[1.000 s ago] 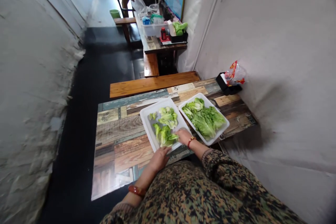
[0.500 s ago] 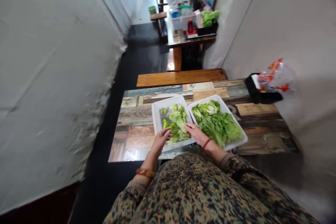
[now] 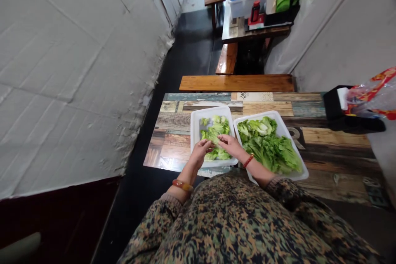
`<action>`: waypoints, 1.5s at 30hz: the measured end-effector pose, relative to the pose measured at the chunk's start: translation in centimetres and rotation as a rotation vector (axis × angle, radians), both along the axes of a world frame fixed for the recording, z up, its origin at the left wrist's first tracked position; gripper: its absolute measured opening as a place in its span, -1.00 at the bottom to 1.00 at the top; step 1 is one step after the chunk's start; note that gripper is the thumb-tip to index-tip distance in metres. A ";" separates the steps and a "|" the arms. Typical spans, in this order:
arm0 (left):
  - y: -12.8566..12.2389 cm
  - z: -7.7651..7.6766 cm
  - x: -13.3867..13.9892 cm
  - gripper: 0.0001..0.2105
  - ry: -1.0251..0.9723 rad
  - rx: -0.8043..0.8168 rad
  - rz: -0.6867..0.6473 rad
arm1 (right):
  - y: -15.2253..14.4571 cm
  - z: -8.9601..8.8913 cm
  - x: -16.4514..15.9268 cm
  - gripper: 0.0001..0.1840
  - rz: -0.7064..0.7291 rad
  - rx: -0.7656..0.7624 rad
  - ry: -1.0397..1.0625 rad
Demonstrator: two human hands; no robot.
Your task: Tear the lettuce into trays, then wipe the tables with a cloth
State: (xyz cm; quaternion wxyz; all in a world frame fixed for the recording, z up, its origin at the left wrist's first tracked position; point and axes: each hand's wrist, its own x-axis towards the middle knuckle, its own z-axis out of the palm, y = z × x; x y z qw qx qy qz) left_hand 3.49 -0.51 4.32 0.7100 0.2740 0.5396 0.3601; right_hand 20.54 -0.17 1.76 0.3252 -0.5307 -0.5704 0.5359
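Both hands over the near white rectangular plastic tray point(image 3: 196, 140) on patchwork wood-print tabletop point(image 3: 173, 140): left hand point(image 3: 202, 151) and right hand point(image 3: 228, 143) pinching the same crinkly green lettuce leaf point(image 3: 213, 135), fingers curled on it. Second white tray point(image 3: 280, 120) just beside, heaped with whole ruffled leaves point(image 3: 269, 148), kept separate from torn pieces

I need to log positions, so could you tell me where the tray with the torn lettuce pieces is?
In the head view, the left tray sits at the table's near edge, beside the fuller right tray.
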 end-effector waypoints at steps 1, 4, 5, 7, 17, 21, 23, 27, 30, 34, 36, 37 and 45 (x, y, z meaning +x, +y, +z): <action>0.2 0.0 0.1 -0.71 -0.007 0.001 0.005 | 0.4 0.1 0.1 -0.68 0.014 0.013 -0.024; 0.4 -0.1 0.6 -0.71 -0.048 0.003 0.041 | 0.9 0.5 -0.4 -0.64 -0.006 0.026 -0.112; 0.4 -0.3 0.7 -0.70 -0.062 -0.006 0.058 | 0.8 0.5 -0.7 -0.62 -0.028 0.026 -0.134; 0.2 -0.6 0.6 -0.68 -0.076 -0.033 0.089 | 0.4 0.3 -1.4 -0.60 -0.034 0.024 -0.132; -0.7 -3.9 -3.4 -0.75 0.090 -0.224 0.213 | 1.1 -3.8 -1.2 -0.61 0.189 0.044 -0.369; -1.6 -5.3 -3.7 -0.74 0.167 -0.263 0.232 | 1.6 -5.4 -2.5 -0.60 0.259 0.067 -0.385; -2.2 -5.8 -3.7 -0.75 0.184 -0.267 0.245 | 1.2 -6.2 -3.0 -0.55 0.301 0.079 -0.387; -3.1 -6.0 -3.9 -0.76 0.170 -0.259 0.275 | 0.2 -7.2 -2.9 -0.57 0.329 0.136 -0.412; -3.3 -5.8 -4.1 -0.76 0.134 -0.262 0.299 | 0.1 -7.2 -2.3 -0.67 0.270 0.126 -0.461; -2.9 -5.4 -4.4 -0.73 0.097 -0.250 0.317 | 0.1 -6.6 -1.9 -0.72 0.259 0.122 -0.504; -2.6 -5.1 -4.4 -0.73 0.091 -0.232 0.325 | 0.0 -6.2 -2.4 -0.64 0.268 0.139 -0.515; -2.4 -5.0 -4.4 -0.73 0.092 -0.221 0.328 | -0.1 -6.0 -2.8 -0.55 0.274 0.148 -0.524; -2.5 -4.0 -5.0 -0.72 0.128 -0.162 0.360 | 0.8 -5.6 -3.7 -0.80 0.302 0.151 -0.475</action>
